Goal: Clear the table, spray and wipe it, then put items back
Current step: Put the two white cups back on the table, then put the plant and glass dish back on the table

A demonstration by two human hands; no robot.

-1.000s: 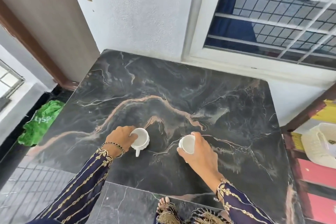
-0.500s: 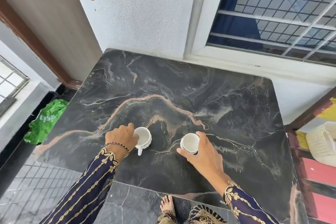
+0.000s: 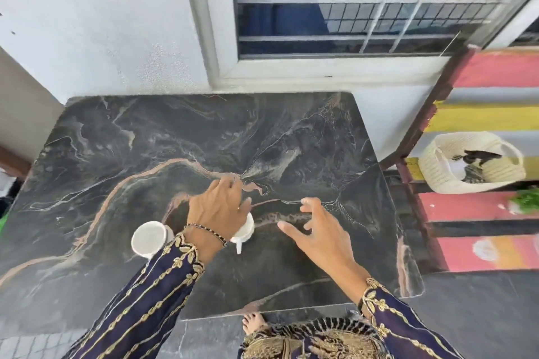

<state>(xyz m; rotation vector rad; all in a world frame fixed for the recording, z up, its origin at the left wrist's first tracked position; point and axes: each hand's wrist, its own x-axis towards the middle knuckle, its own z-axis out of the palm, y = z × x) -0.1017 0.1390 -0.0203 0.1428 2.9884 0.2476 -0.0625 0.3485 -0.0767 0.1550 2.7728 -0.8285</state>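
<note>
Marble table [image 3: 175, 131] by window [image 3: 350, 3].
Left hand [image 3: 217, 207] hides right cup [image 3: 246, 229], grip unclear; sleeve [image 3: 163, 285] clips left cup [image 3: 145, 237]; right hand [image 3: 318, 236] spread, empty.

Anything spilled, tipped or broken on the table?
Nothing stands out: no spill or breakage on the marble table. One white cup sits uncovered; the left hand partly covers the other cup; the right hand is open.

Navy gold-embroidered sleeves [image 3: 151, 300], perhaps beaded bracelet [image 3: 207, 232]
</note>
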